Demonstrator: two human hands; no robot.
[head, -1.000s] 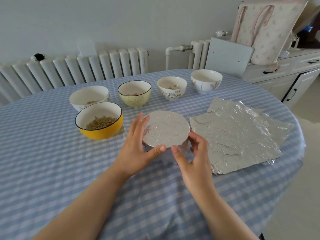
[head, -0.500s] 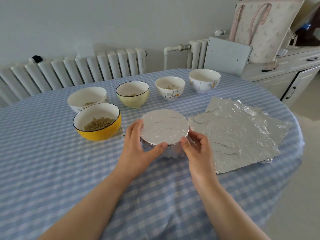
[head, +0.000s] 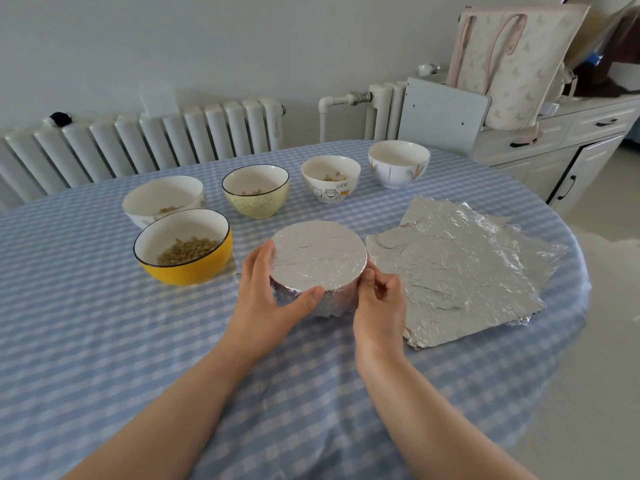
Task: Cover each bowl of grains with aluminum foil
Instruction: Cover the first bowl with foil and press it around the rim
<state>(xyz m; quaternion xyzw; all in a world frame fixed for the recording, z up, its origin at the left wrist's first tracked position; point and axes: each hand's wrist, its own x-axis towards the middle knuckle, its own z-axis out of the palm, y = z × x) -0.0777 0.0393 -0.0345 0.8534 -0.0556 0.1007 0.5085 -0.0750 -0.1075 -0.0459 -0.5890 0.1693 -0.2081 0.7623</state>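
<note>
A foil-covered bowl (head: 319, 256) stands at the middle of the table, its top smooth and its sides wrapped. My left hand (head: 270, 299) cups its left side, thumb on the front rim. My right hand (head: 381, 303) presses the foil against its right side. Uncovered bowls sit behind: a yellow bowl (head: 183, 247) with grains, a white bowl (head: 162, 200), a pale green bowl (head: 256, 190), a cartoon-print bowl (head: 330, 178) and a white bowl with a leaf pattern (head: 398, 162). Loose foil sheets (head: 464, 265) lie flat to the right.
The round table has a blue checked cloth (head: 104, 341). A radiator (head: 138, 140) runs along the wall behind. A grey panel (head: 443, 116), a white cabinet (head: 568, 143) and a bag (head: 512, 60) stand at the back right.
The covered bowl has been set down from its tilted, lifted pose. My right hand has slid from the front of the bowl round to its right side.
</note>
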